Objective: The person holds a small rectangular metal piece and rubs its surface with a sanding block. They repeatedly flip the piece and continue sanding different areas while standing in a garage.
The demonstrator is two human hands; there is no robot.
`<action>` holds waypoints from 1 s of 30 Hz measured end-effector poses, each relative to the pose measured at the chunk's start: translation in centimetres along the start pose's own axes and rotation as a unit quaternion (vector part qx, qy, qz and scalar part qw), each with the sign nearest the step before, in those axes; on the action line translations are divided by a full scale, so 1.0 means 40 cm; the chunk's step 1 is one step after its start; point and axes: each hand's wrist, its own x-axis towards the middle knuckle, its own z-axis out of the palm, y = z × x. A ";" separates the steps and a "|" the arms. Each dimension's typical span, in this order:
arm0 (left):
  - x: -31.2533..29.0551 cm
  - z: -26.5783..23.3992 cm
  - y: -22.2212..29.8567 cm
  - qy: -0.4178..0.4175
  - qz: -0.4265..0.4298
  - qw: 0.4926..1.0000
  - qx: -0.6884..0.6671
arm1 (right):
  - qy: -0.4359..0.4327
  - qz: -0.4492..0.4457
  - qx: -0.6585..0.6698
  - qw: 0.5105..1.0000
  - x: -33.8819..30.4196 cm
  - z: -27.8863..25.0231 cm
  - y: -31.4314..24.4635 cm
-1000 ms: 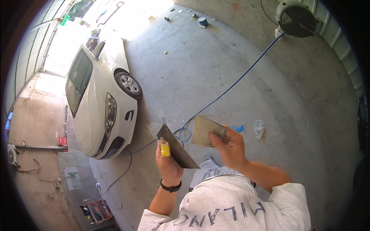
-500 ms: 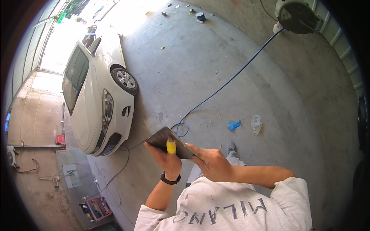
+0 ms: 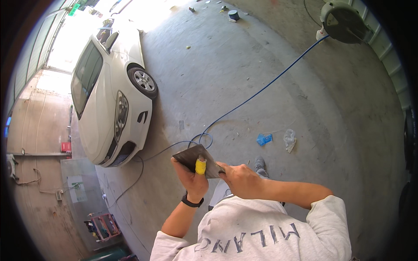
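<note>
The left hand (image 3: pixel 191 180) had a firm grip on a dark flat plate (image 3: pixel 187 157), its thumb, in a yellow wrap (image 3: pixel 200 166), pressed along the upper face. The plate was to the right of the white car (image 3: pixel 100 117), clear of its front bumper. The right hand (image 3: pixel 244 180) met the plate's right end with curled fingers; whether that grip closed on the plate or on something beneath it, I could not tell.

A blue hose (image 3: pixel 261 89) crossed the floor to the car's right, looped beyond the plate and ran on toward the bumper; the plate hid part of the loop. Farther right of the car lay a blue packet (image 3: pixel 264 139) and a clear plastic bag (image 3: pixel 290 141), and at the far upper right hung a hose reel (image 3: pixel 346 24). Below the car stood a reddish rack (image 3: pixel 104 227), its contents hard to make out.

Dark block letters crossed the pale shirt (image 3: pixel 261 217), upside down. The car's rear was lost in glare.
</note>
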 end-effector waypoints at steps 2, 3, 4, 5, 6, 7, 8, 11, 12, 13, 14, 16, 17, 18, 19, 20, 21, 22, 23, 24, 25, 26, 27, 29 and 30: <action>-0.012 -0.009 -0.013 -0.044 0.043 0.997 0.036 | -0.045 0.017 -0.016 0.999 -0.005 0.014 0.015; -0.017 -0.016 -0.021 -0.056 0.082 0.994 0.054 | -0.070 0.028 -0.021 0.997 -0.006 0.016 0.026; -0.021 -0.021 -0.033 -0.084 0.114 0.988 0.070 | -0.089 0.055 -0.037 0.994 -0.007 0.020 0.034; -0.023 -0.027 -0.044 -0.111 0.137 0.982 0.069 | -0.111 0.042 -0.020 0.993 -0.006 0.018 0.043; -0.027 -0.034 -0.052 -0.137 0.150 0.976 0.074 | -0.128 0.046 -0.014 0.991 -0.006 0.016 0.049; -0.027 -0.040 -0.059 -0.157 0.156 0.972 0.079 | -0.143 0.045 -0.005 0.989 -0.003 0.013 0.054; -0.028 -0.047 -0.061 -0.162 0.158 0.971 0.072 | -0.130 0.047 -0.002 0.990 0.000 0.006 0.056; -0.024 -0.060 -0.047 -0.033 0.046 0.998 0.000 | -0.065 0.087 0.057 0.992 0.013 -0.005 0.043; -0.013 -0.065 -0.040 0.053 -0.022 0.998 0.008 | -0.021 0.143 0.098 0.985 0.019 -0.001 0.035; -0.007 -0.069 -0.031 0.069 -0.089 0.988 -0.108 | 0.025 0.219 0.114 0.969 0.021 -0.003 0.028; -0.002 -0.070 -0.024 0.077 -0.147 0.963 -0.211 | 0.180 0.151 0.255 0.938 0.028 0.016 0.015; 0.006 -0.074 -0.019 0.083 -0.228 0.928 -0.282 | 0.245 0.090 0.281 0.924 0.034 0.056 -0.011; 0.006 -0.079 -0.021 0.071 -0.208 0.931 -0.291 | 0.264 0.076 0.291 0.917 0.041 0.082 -0.023; 0.005 -0.086 -0.028 0.081 -0.194 0.934 -0.289 | 0.229 0.069 0.216 0.947 0.033 0.103 -0.037; -0.002 -0.096 -0.037 0.083 -0.187 0.937 -0.285 | 0.203 0.067 0.167 0.963 0.033 0.130 -0.050; -0.003 -0.113 -0.051 0.106 -0.159 0.958 -0.215 | 0.186 0.057 0.122 0.973 0.033 0.160 -0.064; -0.012 -0.135 -0.064 0.099 -0.134 0.968 -0.187 | 0.167 0.047 0.078 0.982 0.034 0.188 -0.078; -0.021 -0.162 -0.079 0.093 -0.117 0.976 -0.159 | 0.142 0.037 0.049 0.988 0.038 0.213 -0.088; -0.031 -0.190 -0.092 0.098 -0.100 0.982 -0.123 | 0.114 0.023 0.026 0.993 0.043 0.236 -0.098; -0.043 -0.220 -0.104 0.090 -0.091 0.983 -0.129 | 0.086 0.009 0.002 0.996 0.049 0.256 -0.106; -0.055 -0.250 -0.114 0.091 -0.082 0.984 -0.128 | 0.057 -0.004 -0.021 0.998 0.057 0.276 -0.114; -0.068 -0.274 -0.126 0.088 -0.071 0.985 -0.128 | 0.024 -0.001 -0.027 0.999 0.065 0.295 -0.119; -0.081 -0.303 -0.136 0.095 -0.063 0.987 -0.116 | -0.009 0.003 -0.035 0.999 0.074 0.316 -0.125; -0.102 -0.362 -0.161 0.111 -0.034 0.988 -0.101 | -0.075 0.021 -0.060 0.995 0.089 0.361 -0.135; -0.113 -0.391 -0.174 0.102 -0.003 0.990 -0.096 | -0.109 0.037 -0.075 0.991 0.094 0.386 -0.140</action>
